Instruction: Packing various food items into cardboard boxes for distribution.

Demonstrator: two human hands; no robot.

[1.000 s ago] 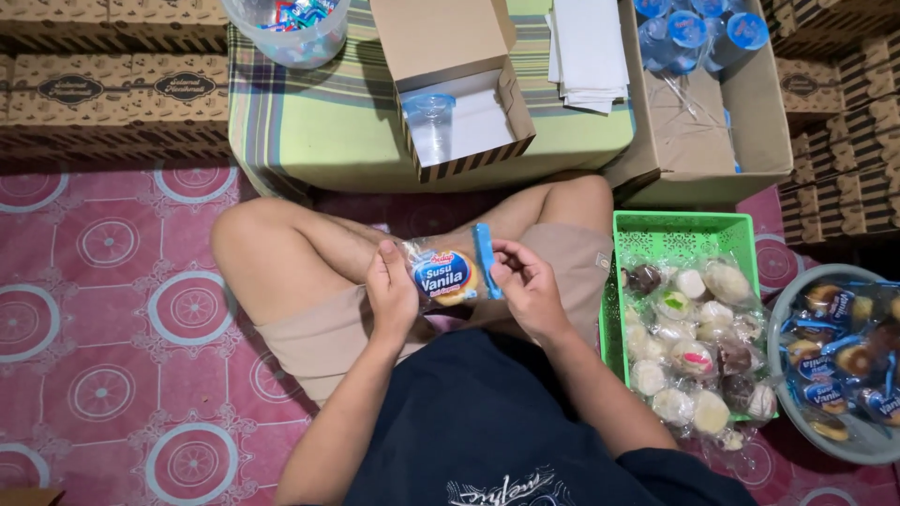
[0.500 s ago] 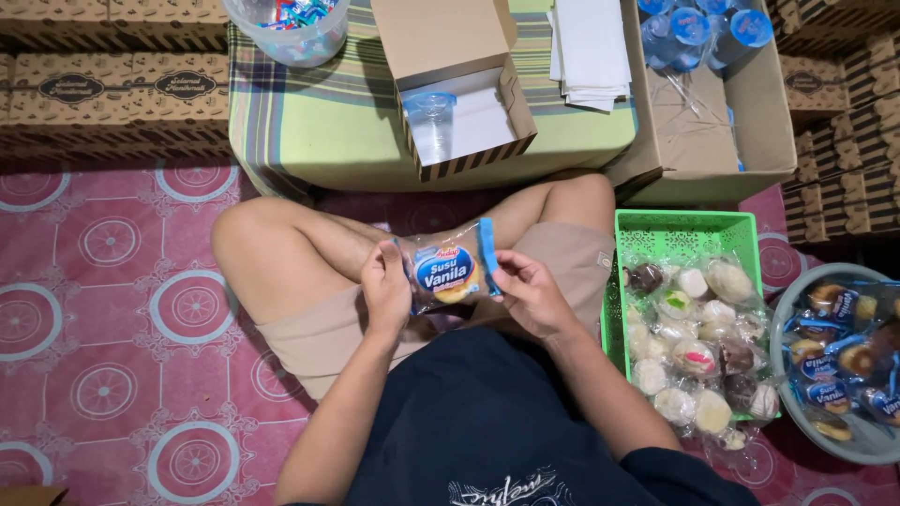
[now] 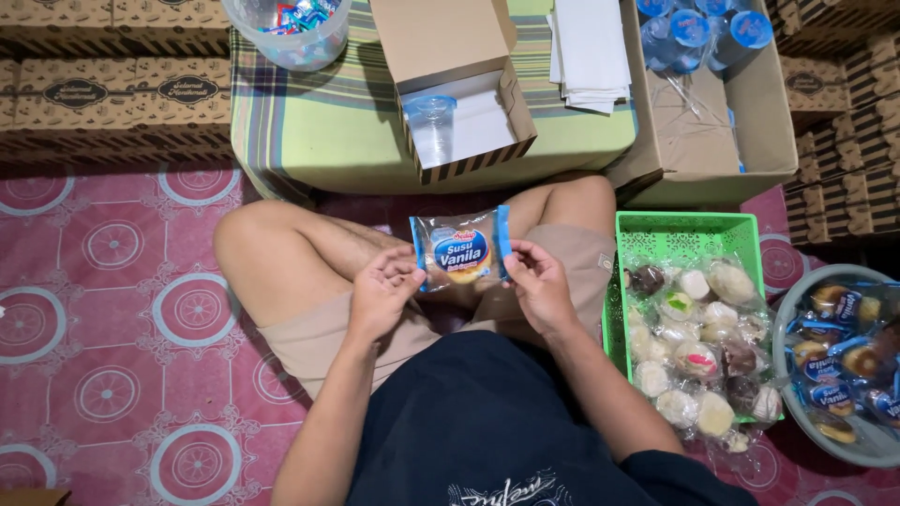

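A clear snack packet (image 3: 460, 249) with blue side edges and a round yellow bun inside is held flat and face-up over my lap. My left hand (image 3: 382, 289) pinches its left edge. My right hand (image 3: 538, 283) pinches its right edge. An open small cardboard box (image 3: 466, 108) sits ahead on the low table, with a clear plastic cup (image 3: 431, 128) inside it.
A green basket (image 3: 685, 238) of wrapped cakes stands at my right knee. A grey bowl (image 3: 793, 319) of similar packets is further right. A large carton (image 3: 705, 131) holds sealed water cups. A clear tub (image 3: 292, 36), white papers (image 3: 589, 50) and stacked brown boxes (image 3: 103, 94) lie beyond.
The packet has been turned from tilted to flat and square between both hands, raised slightly toward the table. Both hands now grip opposite edges.
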